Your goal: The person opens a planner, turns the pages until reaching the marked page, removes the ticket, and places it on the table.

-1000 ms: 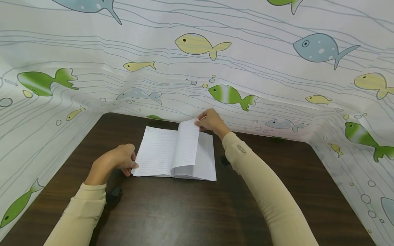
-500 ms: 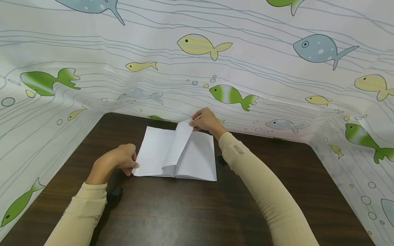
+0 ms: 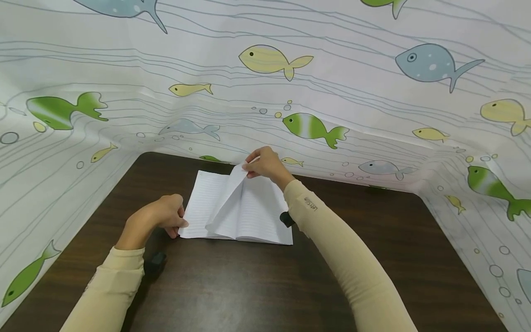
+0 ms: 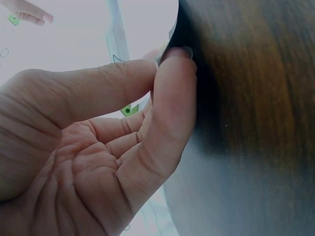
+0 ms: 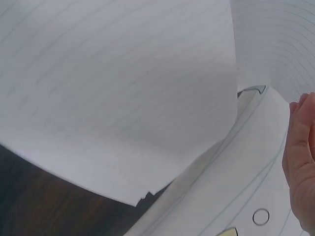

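An open lined notebook (image 3: 265, 212) lies at the back of the dark table. My left hand (image 3: 162, 213) pinches its lower left corner; the left wrist view shows the thumb above and the index finger (image 4: 172, 98) under the paper edge. With the right hand (image 3: 267, 165) I hold the top corner of one raised page (image 3: 226, 198), which curls over the left half. That page (image 5: 123, 98) fills much of the right wrist view, where the right hand (image 5: 302, 157) is partly cut off at the edge and its fingertips cannot be seen gripping.
A white sheet with printed fish (image 3: 352, 115) rises around the back and sides of the wooden table (image 3: 232, 286), close behind the right hand. Black wrist devices (image 3: 154, 265) show beneath both forearms, which wear cream sleeves (image 3: 352, 258).
My right hand has moved left, carrying the raised page from the right half across the spine to the left half. The left hand has stayed at the corner.
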Tool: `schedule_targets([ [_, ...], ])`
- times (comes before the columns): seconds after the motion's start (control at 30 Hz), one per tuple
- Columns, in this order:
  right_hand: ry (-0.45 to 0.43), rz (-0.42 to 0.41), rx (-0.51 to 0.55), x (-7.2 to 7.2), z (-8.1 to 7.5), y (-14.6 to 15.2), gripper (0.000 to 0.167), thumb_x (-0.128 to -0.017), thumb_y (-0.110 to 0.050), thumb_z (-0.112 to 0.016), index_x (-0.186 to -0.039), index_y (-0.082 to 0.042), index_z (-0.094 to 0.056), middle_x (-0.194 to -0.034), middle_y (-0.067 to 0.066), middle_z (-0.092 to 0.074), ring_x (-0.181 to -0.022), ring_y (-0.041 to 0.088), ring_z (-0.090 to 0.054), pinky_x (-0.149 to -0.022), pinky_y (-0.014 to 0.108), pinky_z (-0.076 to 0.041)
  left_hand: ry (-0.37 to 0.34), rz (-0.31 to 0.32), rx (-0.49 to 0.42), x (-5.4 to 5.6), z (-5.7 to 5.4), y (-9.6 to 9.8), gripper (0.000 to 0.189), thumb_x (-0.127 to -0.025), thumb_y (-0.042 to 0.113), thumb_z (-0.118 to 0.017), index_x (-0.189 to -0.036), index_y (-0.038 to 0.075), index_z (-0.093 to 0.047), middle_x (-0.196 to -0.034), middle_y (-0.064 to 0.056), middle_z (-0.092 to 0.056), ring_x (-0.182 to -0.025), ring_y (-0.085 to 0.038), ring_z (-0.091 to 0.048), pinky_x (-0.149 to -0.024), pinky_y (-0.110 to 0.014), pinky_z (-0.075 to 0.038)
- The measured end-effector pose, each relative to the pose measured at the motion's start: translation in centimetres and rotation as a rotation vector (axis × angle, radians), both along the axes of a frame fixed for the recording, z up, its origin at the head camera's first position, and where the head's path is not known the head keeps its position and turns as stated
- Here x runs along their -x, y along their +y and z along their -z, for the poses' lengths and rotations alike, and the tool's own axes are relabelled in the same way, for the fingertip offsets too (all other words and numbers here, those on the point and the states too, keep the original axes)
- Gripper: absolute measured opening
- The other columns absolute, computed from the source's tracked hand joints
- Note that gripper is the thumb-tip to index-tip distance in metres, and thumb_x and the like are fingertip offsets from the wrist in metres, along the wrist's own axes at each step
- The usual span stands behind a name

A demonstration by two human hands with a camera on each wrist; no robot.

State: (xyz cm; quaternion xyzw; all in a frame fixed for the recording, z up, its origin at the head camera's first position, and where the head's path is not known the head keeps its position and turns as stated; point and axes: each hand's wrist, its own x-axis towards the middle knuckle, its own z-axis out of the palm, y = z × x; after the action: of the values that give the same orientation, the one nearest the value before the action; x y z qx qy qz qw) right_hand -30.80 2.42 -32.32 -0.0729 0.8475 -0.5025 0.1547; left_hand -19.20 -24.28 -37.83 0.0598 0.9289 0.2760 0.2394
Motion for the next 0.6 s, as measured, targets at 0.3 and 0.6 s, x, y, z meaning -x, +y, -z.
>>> schedule_targets([
  [0.3,-0.012,-0.020,0.045,-0.1,0.6,-1.4,0.021,-0.099,-0.001,-0.076,-0.115,0.008,-0.067,-0.084,0.008,-0.070,-0.062,0.010,-0.069,-0.100,0.048,-0.063,-0.011,-0.008,-0.001,0.2,-0.2,0.1,0.017,-0.098,-0.003,-0.073,-0.102,-0.013,-0.060,-0.078,-0.017,-0.071,-0.060,-0.018,-0.075,-0.073,-0.039,-0.068],
  [0.6,-0.009,-0.025,0.008,-0.2,1.5,-2.7,0.028,-0.101,-0.009,-0.075,-0.123,0.005,-0.065,-0.106,0.020,-0.079,-0.067,0.011,-0.070,-0.097,0.042,-0.065,-0.003,-0.003,0.000,0.0,-0.2,0.1,0.016,-0.098,-0.002,-0.073,-0.101,-0.012,-0.060,-0.076,-0.015,-0.070,-0.059,-0.017,-0.075,-0.071,-0.037,-0.068],
])
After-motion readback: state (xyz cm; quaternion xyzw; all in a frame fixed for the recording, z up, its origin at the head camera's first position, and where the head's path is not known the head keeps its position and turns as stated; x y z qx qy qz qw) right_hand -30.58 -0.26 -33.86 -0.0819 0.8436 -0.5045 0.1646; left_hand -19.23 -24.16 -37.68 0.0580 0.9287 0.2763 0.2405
